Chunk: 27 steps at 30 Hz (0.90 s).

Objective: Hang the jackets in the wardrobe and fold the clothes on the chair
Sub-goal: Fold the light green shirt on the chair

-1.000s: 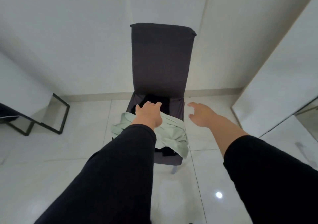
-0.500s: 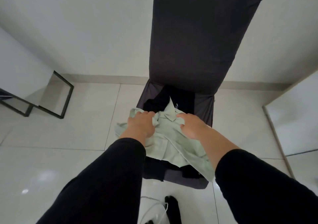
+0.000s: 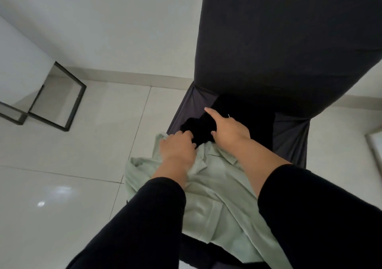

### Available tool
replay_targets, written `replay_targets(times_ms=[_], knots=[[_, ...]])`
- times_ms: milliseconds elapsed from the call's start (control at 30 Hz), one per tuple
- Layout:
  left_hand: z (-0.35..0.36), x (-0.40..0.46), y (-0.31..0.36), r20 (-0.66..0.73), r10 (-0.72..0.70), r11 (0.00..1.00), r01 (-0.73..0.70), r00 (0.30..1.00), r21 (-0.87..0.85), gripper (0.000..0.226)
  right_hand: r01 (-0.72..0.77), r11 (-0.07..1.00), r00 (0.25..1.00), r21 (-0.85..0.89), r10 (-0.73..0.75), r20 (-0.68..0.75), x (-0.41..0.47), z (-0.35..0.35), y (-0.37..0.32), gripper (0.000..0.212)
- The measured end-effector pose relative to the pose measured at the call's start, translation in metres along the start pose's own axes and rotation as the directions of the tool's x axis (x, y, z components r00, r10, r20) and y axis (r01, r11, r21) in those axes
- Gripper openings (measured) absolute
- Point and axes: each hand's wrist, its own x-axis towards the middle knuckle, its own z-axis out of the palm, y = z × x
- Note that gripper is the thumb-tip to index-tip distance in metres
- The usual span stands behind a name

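A dark grey covered chair [image 3: 289,47] stands against the wall. On its seat lies a pale green shirt [image 3: 215,202], its collar toward the backrest, with a black garment [image 3: 202,128] bunched behind it. My left hand [image 3: 177,146] rests on the shirt's collar area, its fingertips curled into the edge of the black garment. My right hand [image 3: 229,130] grips the black garment, index finger stretched out over it. More black cloth shows under the shirt at the seat's front edge.
A black metal frame [image 3: 60,101] of a low table stands on the white tiled floor at the left. A white wall runs behind the chair. A pale panel edge [image 3: 374,144] shows at the far right.
The view has come much closer to the chair. Both hands moved forward from the green shirt's collar onto the black garment behind it.
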Motion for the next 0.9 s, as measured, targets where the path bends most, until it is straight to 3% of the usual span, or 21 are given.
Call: replay_targets(times_ms=[100, 200, 267, 333, 367, 433, 533, 633, 700, 767, 833, 900], knots=[[-0.002, 0.007, -0.004, -0.057, -0.004, 0.997, 0.000, 0.998, -0.076, 0.018, -0.022, 1.000, 0.998, 0.007, 0.022, -0.051, 0.013, 0.002, -0.010, 0.026], [-0.019, 0.018, -0.013, -0.195, -0.196, 0.927, 0.117, 0.961, -0.358, 0.012, -0.023, 0.950, 0.980, 0.310, 0.082, -0.180, 0.034, -0.001, -0.020, 0.022], [-0.029, 0.025, -0.022, -0.276, -0.272, 0.869, 0.112, 0.922, -0.483, 0.017, 0.081, 0.862, 0.982, 0.501, 0.018, -0.190, 0.046, -0.005, -0.027, 0.037], [-0.029, 0.026, -0.030, -0.303, -0.257, 0.829, 0.048, 0.918, -0.558, 0.034, 0.128, 0.811, 0.991, 0.571, -0.087, -0.098, 0.046, -0.005, -0.031, 0.070], [-0.025, 0.025, -0.032, -0.278, -0.232, 0.813, 0.028, 0.932, -0.582, 0.038, 0.120, 0.828, 0.993, 0.548, -0.106, -0.057, 0.044, -0.003, -0.031, 0.078], [-0.015, 0.022, -0.035, -0.164, -0.164, 0.817, 0.041, 0.973, -0.576, 0.037, 0.106, 0.906, 0.994, 0.411, -0.096, -0.046, 0.038, 0.007, -0.024, 0.072], [-0.001, 0.014, -0.038, 0.044, 0.001, 0.978, 0.008, 0.999, -0.210, 0.056, 0.053, 0.984, 0.998, 0.170, -0.045, -0.050, 0.018, 0.018, -0.011, 0.051], [0.001, 0.009, -0.037, 0.116, 0.108, 0.994, -0.110, 0.987, 0.005, 0.073, 0.108, 0.990, 0.994, 0.089, -0.105, -0.038, -0.006, 0.028, -0.001, 0.060], [0.001, 0.006, -0.036, 0.039, 0.111, 0.994, -0.111, 0.993, -0.023, 0.050, 0.137, 0.987, 0.990, 0.080, -0.134, -0.046, -0.021, 0.036, 0.005, 0.067], [-0.004, 0.005, -0.032, -0.126, 0.065, 0.997, -0.069, 0.990, -0.020, 0.030, 0.142, 0.989, 0.989, 0.049, -0.141, -0.034, -0.033, 0.043, 0.012, 0.069], [-0.015, 0.006, -0.027, -0.291, 0.012, 0.999, -0.021, 0.957, -0.030, 0.027, 0.130, 0.990, 0.991, -0.052, -0.132, -0.039, -0.038, 0.045, 0.020, 0.076], [-0.032, 0.010, -0.024, -0.332, -0.086, 0.981, 0.023, 0.939, -0.190, 0.025, 0.037, 0.996, 0.995, -0.078, -0.044, -0.090, -0.038, 0.040, 0.025, 0.080]])
